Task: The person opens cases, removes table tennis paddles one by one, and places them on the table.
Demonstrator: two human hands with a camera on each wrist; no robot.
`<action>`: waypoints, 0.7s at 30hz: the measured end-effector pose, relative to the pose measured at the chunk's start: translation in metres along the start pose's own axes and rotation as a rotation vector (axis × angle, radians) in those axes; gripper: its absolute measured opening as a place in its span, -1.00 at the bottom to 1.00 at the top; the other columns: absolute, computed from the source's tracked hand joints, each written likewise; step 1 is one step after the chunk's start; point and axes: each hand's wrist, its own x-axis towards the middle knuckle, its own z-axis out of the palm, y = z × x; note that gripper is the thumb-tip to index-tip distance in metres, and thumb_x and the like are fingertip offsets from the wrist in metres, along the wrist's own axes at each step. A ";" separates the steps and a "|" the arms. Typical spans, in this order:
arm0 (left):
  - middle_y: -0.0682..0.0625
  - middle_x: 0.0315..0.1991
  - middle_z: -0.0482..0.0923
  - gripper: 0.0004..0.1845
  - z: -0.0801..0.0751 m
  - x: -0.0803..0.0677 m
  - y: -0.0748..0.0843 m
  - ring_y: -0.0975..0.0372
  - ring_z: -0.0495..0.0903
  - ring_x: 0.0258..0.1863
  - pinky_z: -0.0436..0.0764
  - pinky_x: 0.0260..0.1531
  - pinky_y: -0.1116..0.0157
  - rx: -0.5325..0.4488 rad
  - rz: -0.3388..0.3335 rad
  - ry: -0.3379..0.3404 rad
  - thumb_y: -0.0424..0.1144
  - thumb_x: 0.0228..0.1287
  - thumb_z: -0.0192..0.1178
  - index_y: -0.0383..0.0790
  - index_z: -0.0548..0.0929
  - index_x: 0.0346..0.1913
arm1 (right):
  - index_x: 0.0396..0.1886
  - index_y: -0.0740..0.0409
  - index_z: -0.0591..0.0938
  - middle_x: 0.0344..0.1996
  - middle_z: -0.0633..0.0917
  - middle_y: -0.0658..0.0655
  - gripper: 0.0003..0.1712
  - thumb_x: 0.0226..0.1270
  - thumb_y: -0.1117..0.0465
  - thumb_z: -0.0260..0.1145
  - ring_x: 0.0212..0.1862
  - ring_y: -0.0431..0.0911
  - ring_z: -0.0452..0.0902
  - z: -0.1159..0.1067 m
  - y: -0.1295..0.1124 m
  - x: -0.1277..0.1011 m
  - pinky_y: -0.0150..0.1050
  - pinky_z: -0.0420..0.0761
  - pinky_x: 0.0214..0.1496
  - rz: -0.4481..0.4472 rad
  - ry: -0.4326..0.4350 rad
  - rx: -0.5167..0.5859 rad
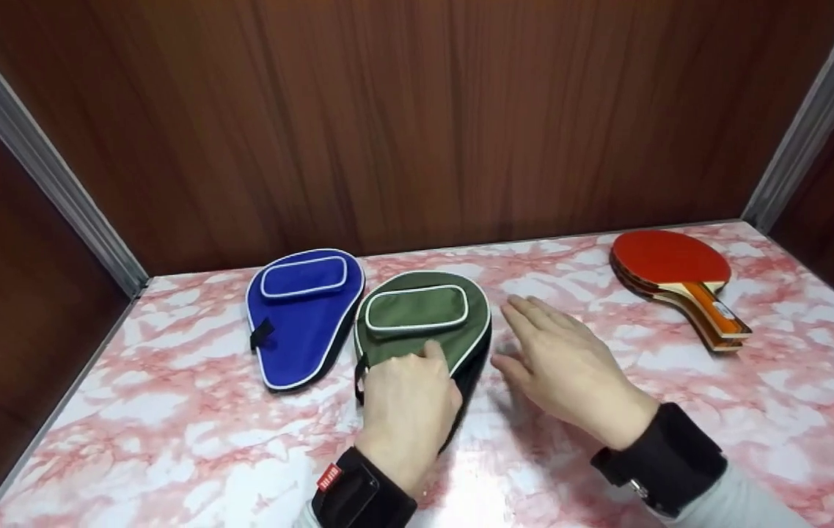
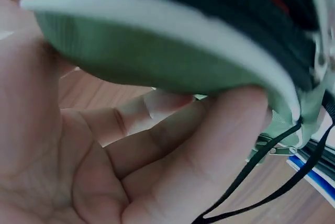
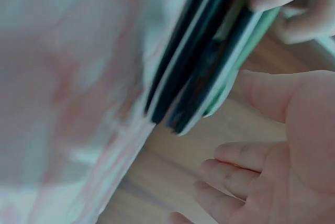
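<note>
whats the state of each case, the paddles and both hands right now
green case: lying flat, narrow end gripped
blue case: lying flat, untouched
paddles: stacked, red face up
left hand: holds green case
right hand: open, fingers straight, beside green case

Both hands bare. Left wrist [image 1: 358, 491]: black strap-on band carrying a small red tag with white lettering, unreadable. Right wrist [image 1: 662, 458]: matching black band with a small metal fitting on its near edge. Pale grey sleeves [image 1: 736, 506] show below each band.
</note>
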 end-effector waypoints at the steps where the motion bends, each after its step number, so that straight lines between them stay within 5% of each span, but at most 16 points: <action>1: -0.06 -0.59 0.68 -0.67 -0.001 0.001 0.000 0.09 0.68 -0.64 0.49 -0.70 0.12 0.001 0.003 -0.013 -0.05 0.20 0.47 -0.16 0.71 -0.08 | 0.65 0.33 0.42 0.60 0.44 0.36 -0.18 0.61 -0.01 0.41 0.62 0.30 0.33 -0.001 -0.002 0.000 0.33 0.31 0.58 -0.008 0.005 -0.006; 7: -0.10 -0.48 0.73 -0.80 -0.004 0.002 0.015 0.14 0.66 -0.56 0.54 -0.67 0.16 0.146 0.007 -0.152 -0.12 0.46 0.32 -0.11 0.55 -0.08 | 0.61 0.34 0.46 0.56 0.49 0.38 -0.27 0.62 0.09 0.39 0.59 0.30 0.39 -0.003 0.000 -0.004 0.36 0.37 0.53 -0.022 0.043 -0.057; 11: -0.21 -0.45 0.75 -0.89 -0.001 0.000 0.024 0.15 0.61 -0.61 0.50 -0.78 0.17 0.257 -0.023 -0.148 -0.33 0.49 0.21 -0.09 0.49 -0.20 | 0.61 0.37 0.46 0.55 0.49 0.41 -0.27 0.61 0.12 0.38 0.58 0.32 0.39 -0.001 0.006 -0.006 0.37 0.36 0.53 0.001 0.032 -0.069; 15: -0.05 -0.54 0.70 -0.86 0.001 -0.001 0.017 0.19 0.65 -0.60 0.54 -0.71 0.17 0.177 -0.016 -0.088 -0.31 0.43 0.25 -0.06 0.52 -0.30 | 0.62 0.39 0.43 0.57 0.46 0.42 -0.23 0.60 0.10 0.40 0.59 0.34 0.37 0.006 0.009 -0.008 0.36 0.35 0.54 0.016 0.002 -0.052; 21: 0.02 -0.53 0.65 -0.83 -0.006 0.003 -0.014 0.09 0.69 -0.60 0.56 -0.68 0.09 0.029 0.134 -0.090 -0.20 0.35 0.33 -0.10 0.68 -0.42 | 0.66 0.38 0.37 0.62 0.37 0.43 -0.16 0.68 -0.06 0.33 0.64 0.33 0.28 0.018 0.002 -0.009 0.35 0.27 0.60 -0.004 -0.091 0.016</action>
